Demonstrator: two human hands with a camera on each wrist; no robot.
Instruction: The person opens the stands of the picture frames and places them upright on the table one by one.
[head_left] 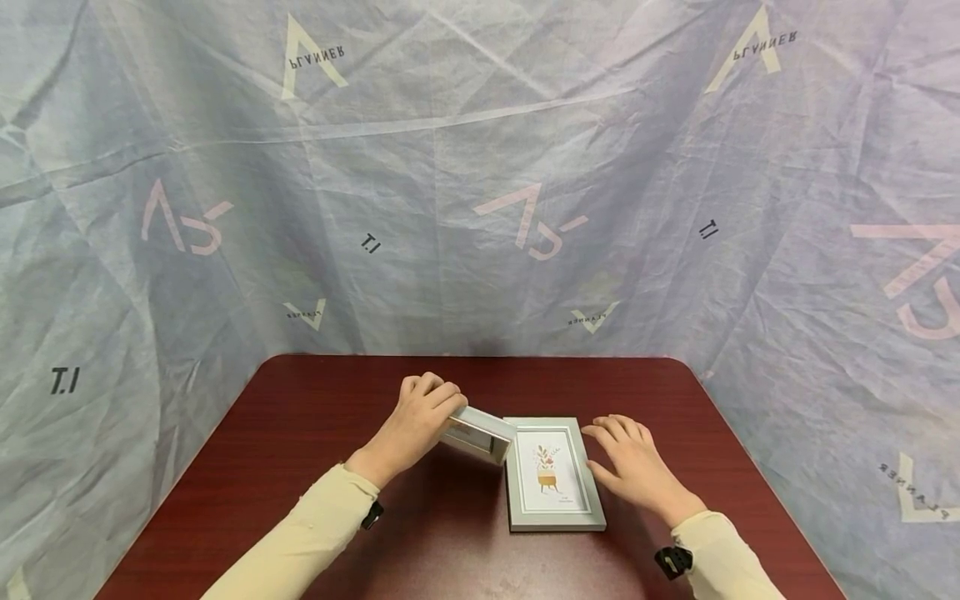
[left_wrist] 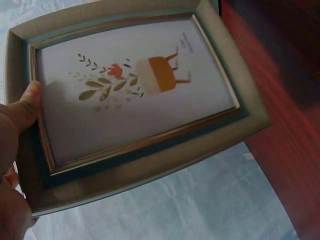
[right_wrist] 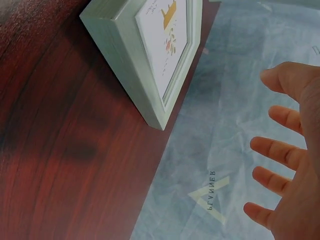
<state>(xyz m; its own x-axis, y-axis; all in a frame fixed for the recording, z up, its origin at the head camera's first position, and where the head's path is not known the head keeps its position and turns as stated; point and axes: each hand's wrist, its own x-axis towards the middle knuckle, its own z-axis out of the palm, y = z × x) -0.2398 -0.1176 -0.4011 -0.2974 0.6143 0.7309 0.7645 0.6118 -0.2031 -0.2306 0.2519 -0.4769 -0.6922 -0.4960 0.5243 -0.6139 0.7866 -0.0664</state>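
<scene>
My left hand (head_left: 420, 421) grips one end of a tilted picture frame (head_left: 480, 432), raised off the table. In the left wrist view this picture frame (left_wrist: 145, 90) shows a plant in an orange and cream pot, and the thumb presses on its front border. A second picture frame (head_left: 553, 475), with a pale grey border and a similar potted plant print, lies face up on the table just right of it. Beside that one's right edge is my right hand (head_left: 630, 462), fingers spread and apart from it. The right wrist view shows this hand (right_wrist: 290, 150) holding nothing.
Both frames are over a dark red wooden table (head_left: 337, 400) with rounded far corners. A wrinkled grey cloth (head_left: 442, 167) with printed letters hangs behind the table and along both sides.
</scene>
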